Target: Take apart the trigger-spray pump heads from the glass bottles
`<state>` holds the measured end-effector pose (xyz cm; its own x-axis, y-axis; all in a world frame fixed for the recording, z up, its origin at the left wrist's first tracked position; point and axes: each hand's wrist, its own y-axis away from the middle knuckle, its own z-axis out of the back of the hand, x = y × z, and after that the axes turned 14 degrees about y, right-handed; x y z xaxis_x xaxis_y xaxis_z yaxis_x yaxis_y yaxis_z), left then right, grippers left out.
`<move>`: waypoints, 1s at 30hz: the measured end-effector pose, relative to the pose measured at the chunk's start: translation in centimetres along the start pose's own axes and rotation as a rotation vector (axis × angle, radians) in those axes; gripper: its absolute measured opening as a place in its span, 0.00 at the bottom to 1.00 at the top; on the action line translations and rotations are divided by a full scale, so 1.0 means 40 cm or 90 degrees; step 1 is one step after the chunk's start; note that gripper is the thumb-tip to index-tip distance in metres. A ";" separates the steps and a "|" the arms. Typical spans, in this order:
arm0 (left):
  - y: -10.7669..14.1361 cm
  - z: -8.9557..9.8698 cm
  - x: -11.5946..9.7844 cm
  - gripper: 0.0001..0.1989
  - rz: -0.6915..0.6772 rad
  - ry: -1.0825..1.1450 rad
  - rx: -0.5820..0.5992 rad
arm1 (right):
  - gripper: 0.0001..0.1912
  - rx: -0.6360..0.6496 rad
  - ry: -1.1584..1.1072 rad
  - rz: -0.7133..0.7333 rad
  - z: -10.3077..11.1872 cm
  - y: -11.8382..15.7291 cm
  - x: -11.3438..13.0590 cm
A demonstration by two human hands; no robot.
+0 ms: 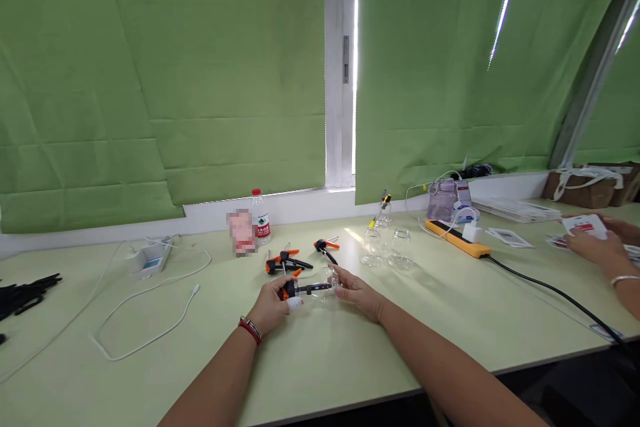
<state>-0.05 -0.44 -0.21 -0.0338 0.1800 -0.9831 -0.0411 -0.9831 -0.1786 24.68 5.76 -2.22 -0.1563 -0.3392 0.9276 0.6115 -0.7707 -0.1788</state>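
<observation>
Steady, level alignment mattered while your left hand (271, 305) gripped the black-and-orange tool with a slim dark shaft (313, 289) and your right hand (361, 296) held the clear, rounded vessel (324, 295) toward its three o'clock.

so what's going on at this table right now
The person's left hand grips a black-and-orange fitting, while the right hand holds the end of a clear vessel. The fitting's dark stem overlaps the vessel; whether it sits inside is hard to tell. More black-and-orange fittings lie just beyond the hands, and other clear vessels stand to the right. At the far right, a co-worker's hand holds a white card.
</observation>
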 end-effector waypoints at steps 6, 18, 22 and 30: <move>-0.001 0.001 0.000 0.30 -0.024 -0.029 0.001 | 0.37 0.020 -0.055 -0.007 -0.004 -0.005 0.011; 0.003 0.000 -0.014 0.26 -0.069 -0.091 -0.002 | 0.39 0.028 -0.080 -0.044 -0.005 -0.002 0.029; 0.002 0.003 -0.012 0.25 -0.081 -0.107 0.003 | 0.39 0.030 -0.092 -0.047 -0.004 -0.001 0.028; 0.000 0.008 -0.010 0.26 -0.103 -0.127 0.005 | 0.40 0.018 -0.062 -0.035 -0.003 0.001 0.030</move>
<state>-0.35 -0.49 0.22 -0.2219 0.3384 -0.9145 -0.0696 -0.9410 -0.3313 24.42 5.25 -1.17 -0.1158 -0.2415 0.9635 0.6254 -0.7713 -0.1182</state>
